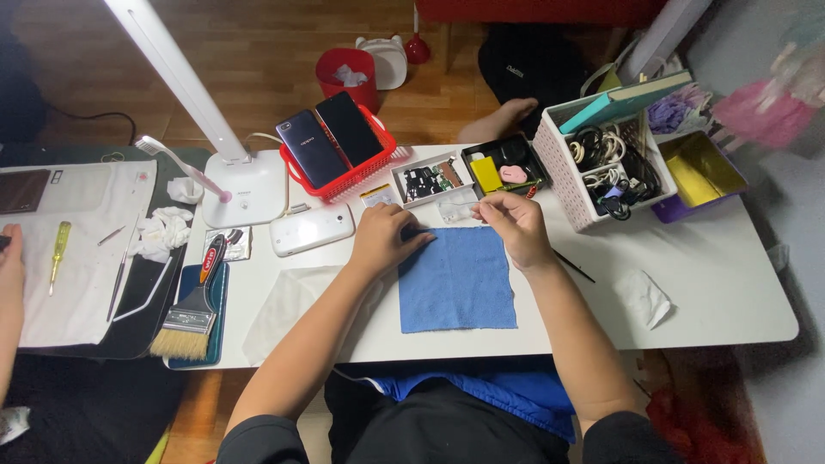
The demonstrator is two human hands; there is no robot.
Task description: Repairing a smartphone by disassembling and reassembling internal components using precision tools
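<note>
Head view: left hand (384, 238) rests curled on the far left corner of a blue cloth (457, 281), fingers holding something small, unclear. Right hand (516, 225), fingers pinched narrow, hovers at the cloth's far right corner; white tabletop (713, 301) beneath, parts tray (432, 179) just beyond.

The person is wearing a black top with short sleeves; the sleeves are ending above the elbows, so both forearms are showing bare. The left hand (384, 236) and the right hand (514, 225) are bare too: gloves, rings, a watch or a bracelet are not showing on them. The nails are looking short and plain. Lower down, the person is wearing bright blue shorts of a smooth cloth, which are showing at the lap under the table edge, with the black top hanging over them. Far ahead, beyond the table, one bare foot is showing on the wooden floor.
</note>
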